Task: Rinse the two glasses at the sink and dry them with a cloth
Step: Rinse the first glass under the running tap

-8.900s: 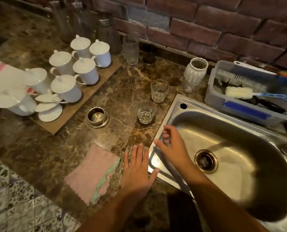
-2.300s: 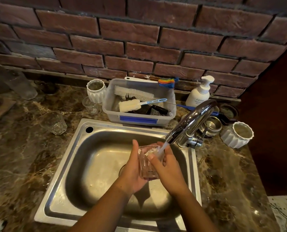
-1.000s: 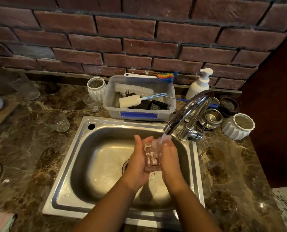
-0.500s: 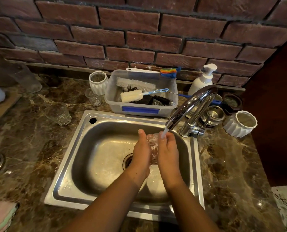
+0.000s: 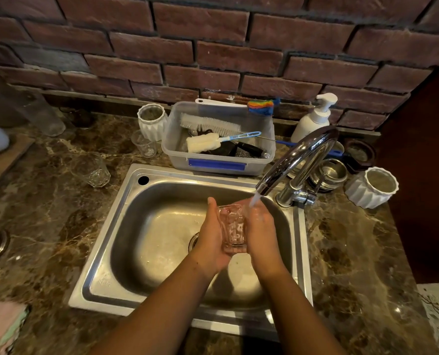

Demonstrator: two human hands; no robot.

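A clear faceted glass [image 5: 232,228] is clasped between my left hand [image 5: 212,235] and my right hand [image 5: 263,233] over the steel sink [image 5: 126,242]. Its mouth points away from me. Water runs from the curved chrome tap [image 5: 294,160] onto my right hand's fingers beside the glass rim. The second glass [image 5: 93,170] stands upright on the marble counter left of the sink. A pink cloth [image 5: 0,326] with a green edge lies at the bottom left corner.
A clear plastic tub [image 5: 218,163] with brushes sits behind the sink. White ribbed cups [image 5: 372,187] [image 5: 151,121], a soap pump bottle [image 5: 313,119], steel bowls [image 5: 331,174] and a small glass [image 5: 144,144] stand around it. A brick wall rises behind.
Both hands have kept the glass under the running tap and turned it, so more of its side now shows between my palms. The view has shifted slightly.
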